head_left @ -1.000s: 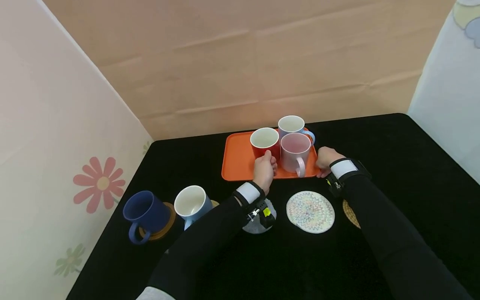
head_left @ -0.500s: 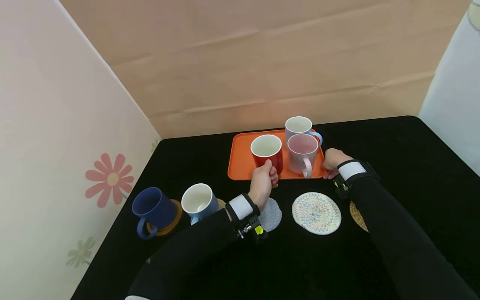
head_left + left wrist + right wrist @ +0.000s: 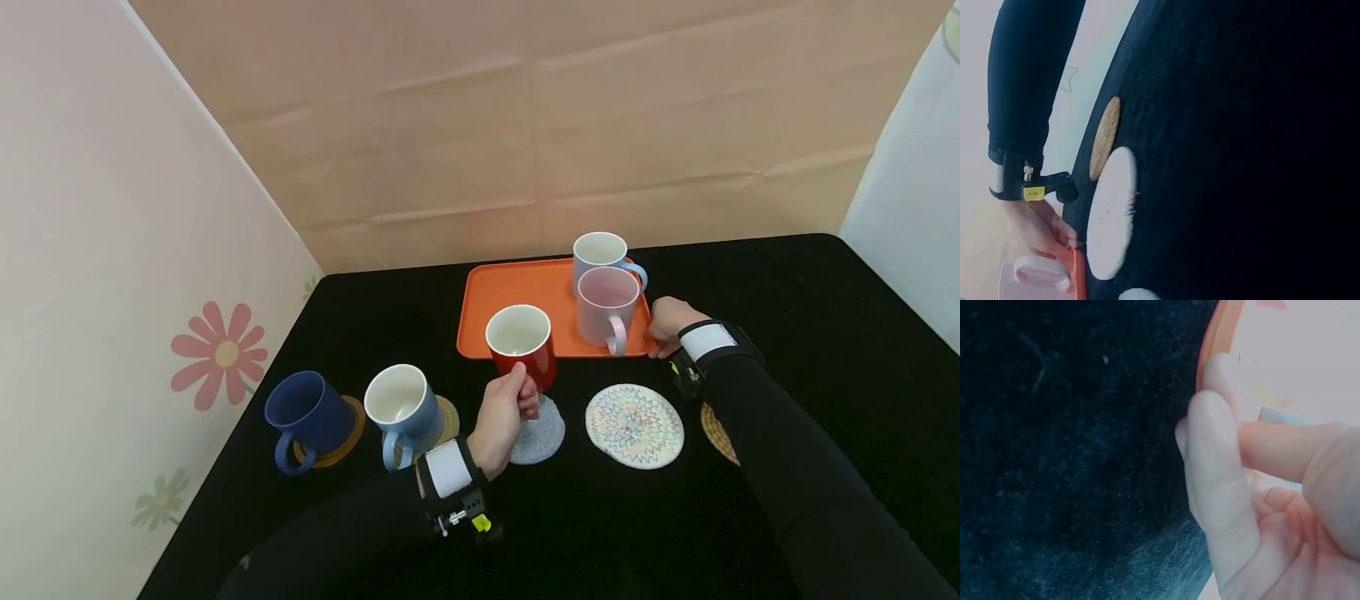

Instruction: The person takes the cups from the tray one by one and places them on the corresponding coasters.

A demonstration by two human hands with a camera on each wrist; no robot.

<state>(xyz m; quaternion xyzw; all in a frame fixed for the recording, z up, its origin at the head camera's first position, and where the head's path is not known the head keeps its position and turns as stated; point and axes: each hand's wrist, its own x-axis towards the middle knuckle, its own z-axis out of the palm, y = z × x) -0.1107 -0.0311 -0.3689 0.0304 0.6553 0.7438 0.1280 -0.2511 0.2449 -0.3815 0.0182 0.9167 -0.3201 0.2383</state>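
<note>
In the head view my left hand grips a red mug with a white inside, at its near side; the handle is hidden by the fingers. The mug is in front of the orange tray, just behind a grey round coaster. At the tray's front right corner, my right hand pinches the rim, with thumb and fingers on the tray edge in the right wrist view. A pink mug and a pale blue mug stand on the tray's right side.
To the left, a dark blue mug and a light blue mug sit on round coasters. A white patterned coaster lies right of the grey one. A woven coaster is partly under the right forearm. Walls bound the black table.
My left hand has drawn the red mug off the tray, toward me and slightly left. The right hand stays at the tray's corner. The head view has shifted slightly.
</note>
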